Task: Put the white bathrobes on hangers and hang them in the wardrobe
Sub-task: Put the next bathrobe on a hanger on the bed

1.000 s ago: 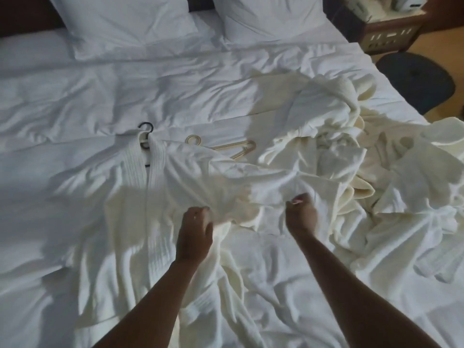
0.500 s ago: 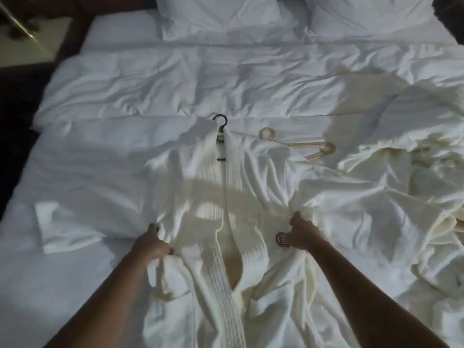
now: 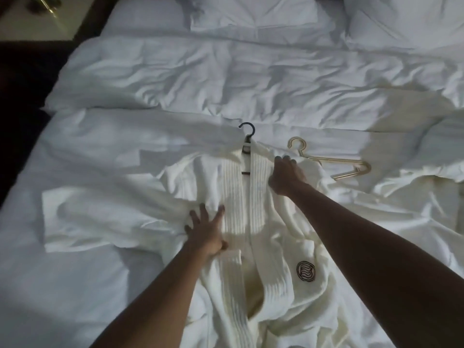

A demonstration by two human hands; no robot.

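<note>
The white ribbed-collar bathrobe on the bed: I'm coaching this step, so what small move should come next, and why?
Probably grasp the dark hanger hook and lift. The white ribbed-collar bathrobe already lies on it, lapels nearly closed. The left hand lies flat on the front, and the right hand holds the shoulder cloth, so smoothing looks about done. The gold metal hanger lies bare beside it.

One bathrobe (image 3: 253,222) with one round emblem (image 3: 305,271), two hangers, one dark (image 3: 247,136) inside the robe's collar and one gold (image 3: 334,164) beside it, two pillows (image 3: 253,11) (image 3: 406,21), one duvet (image 3: 226,79) and two hands, left (image 3: 207,234) and right (image 3: 287,177).
</note>
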